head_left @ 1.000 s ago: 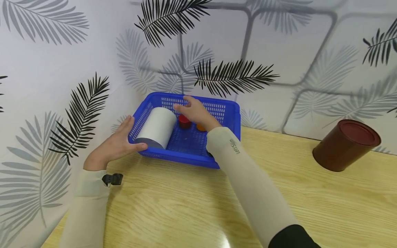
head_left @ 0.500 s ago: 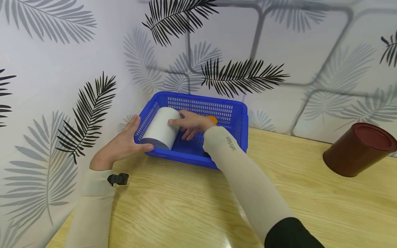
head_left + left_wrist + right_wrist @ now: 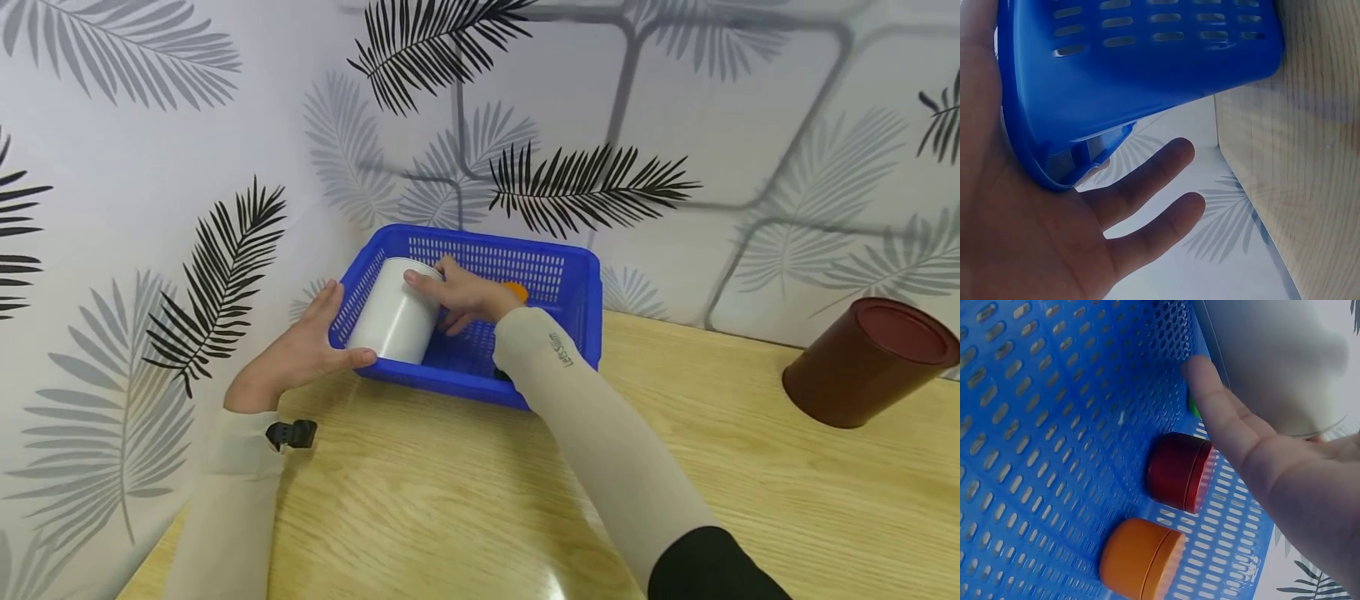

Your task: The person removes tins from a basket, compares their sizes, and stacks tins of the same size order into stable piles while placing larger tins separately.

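A white canister (image 3: 397, 312) leans in the left part of a blue plastic basket (image 3: 450, 382). My right hand (image 3: 468, 293) grips its far end, thumb on top and the other fingers down its right side. In the right wrist view, fingers (image 3: 1229, 419) reach along the canister (image 3: 1279, 362). My left hand (image 3: 296, 354) rests at the basket's front left corner, thumb along the front rim and fingers spread outside the left wall. The left wrist view shows straight fingers (image 3: 1154, 234) beside the basket's corner (image 3: 1041, 156).
A small dark red jar (image 3: 1175, 472) and an orange jar (image 3: 1141, 559) lie in the basket, with a bit of something green (image 3: 1194, 406) behind. A large brown-red can (image 3: 862, 367) stands to the right on the wooden table (image 3: 420, 500). A leaf-patterned backdrop (image 3: 570, 100) rises behind.
My right hand came from over the small jars to the canister and took hold of it. The canister has tilted, its grey end turning out of sight. The left hand stays at the corner.
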`<act>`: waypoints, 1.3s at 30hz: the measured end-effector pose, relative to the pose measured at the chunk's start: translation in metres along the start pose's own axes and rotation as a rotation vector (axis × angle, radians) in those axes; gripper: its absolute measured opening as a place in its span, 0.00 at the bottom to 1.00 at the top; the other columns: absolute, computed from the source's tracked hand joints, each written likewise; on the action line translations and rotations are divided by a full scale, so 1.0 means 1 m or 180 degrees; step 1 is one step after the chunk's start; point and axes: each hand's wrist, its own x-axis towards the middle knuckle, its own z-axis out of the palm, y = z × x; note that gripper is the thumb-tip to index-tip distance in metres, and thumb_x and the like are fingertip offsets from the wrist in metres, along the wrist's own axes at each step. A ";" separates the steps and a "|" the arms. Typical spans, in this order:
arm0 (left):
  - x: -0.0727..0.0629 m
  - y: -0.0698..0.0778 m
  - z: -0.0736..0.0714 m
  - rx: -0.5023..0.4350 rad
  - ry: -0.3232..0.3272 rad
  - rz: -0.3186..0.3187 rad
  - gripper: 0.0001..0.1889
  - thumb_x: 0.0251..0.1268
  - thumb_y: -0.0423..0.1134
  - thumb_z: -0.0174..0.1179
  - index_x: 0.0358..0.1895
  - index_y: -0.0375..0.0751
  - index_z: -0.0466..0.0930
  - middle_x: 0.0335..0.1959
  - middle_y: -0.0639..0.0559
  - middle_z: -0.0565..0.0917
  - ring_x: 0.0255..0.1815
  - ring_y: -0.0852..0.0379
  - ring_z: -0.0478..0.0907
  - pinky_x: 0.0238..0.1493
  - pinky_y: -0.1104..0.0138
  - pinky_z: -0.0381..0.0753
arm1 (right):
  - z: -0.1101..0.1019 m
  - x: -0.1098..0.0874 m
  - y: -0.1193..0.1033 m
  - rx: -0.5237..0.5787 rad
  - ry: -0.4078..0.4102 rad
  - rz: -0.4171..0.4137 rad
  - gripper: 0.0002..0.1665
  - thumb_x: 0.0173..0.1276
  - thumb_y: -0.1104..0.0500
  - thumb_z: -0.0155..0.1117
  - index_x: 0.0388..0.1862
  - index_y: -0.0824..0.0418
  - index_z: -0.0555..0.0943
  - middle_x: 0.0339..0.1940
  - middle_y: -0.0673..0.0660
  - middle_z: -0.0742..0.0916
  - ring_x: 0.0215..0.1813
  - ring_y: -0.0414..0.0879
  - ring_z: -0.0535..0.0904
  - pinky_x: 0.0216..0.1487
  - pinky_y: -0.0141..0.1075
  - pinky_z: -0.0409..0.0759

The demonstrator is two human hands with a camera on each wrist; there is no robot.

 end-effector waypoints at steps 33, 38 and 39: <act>-0.005 0.004 0.001 -0.0038 -0.0042 -0.0010 0.65 0.60 0.64 0.67 0.81 0.38 0.27 0.82 0.40 0.28 0.81 0.36 0.29 0.73 0.35 0.42 | -0.052 -0.073 -0.016 0.0196 0.1159 -0.1273 0.52 0.67 0.50 0.72 0.82 0.52 0.54 0.68 0.61 0.72 0.61 0.57 0.76 0.55 0.57 0.79; -0.004 0.006 0.001 -0.0046 -0.0026 0.0011 0.65 0.61 0.63 0.67 0.81 0.37 0.27 0.82 0.41 0.28 0.81 0.37 0.28 0.73 0.36 0.41 | -0.063 -0.092 -0.013 0.0370 0.1239 -0.1548 0.51 0.67 0.52 0.70 0.82 0.56 0.54 0.69 0.60 0.73 0.63 0.55 0.75 0.58 0.54 0.78; -0.004 0.006 0.001 -0.0049 -0.0020 0.0013 0.65 0.61 0.63 0.67 0.81 0.37 0.27 0.82 0.41 0.28 0.81 0.38 0.28 0.73 0.36 0.41 | -0.065 -0.095 -0.011 0.0423 0.1237 -0.1611 0.52 0.67 0.53 0.70 0.82 0.57 0.53 0.70 0.61 0.72 0.64 0.55 0.75 0.59 0.54 0.78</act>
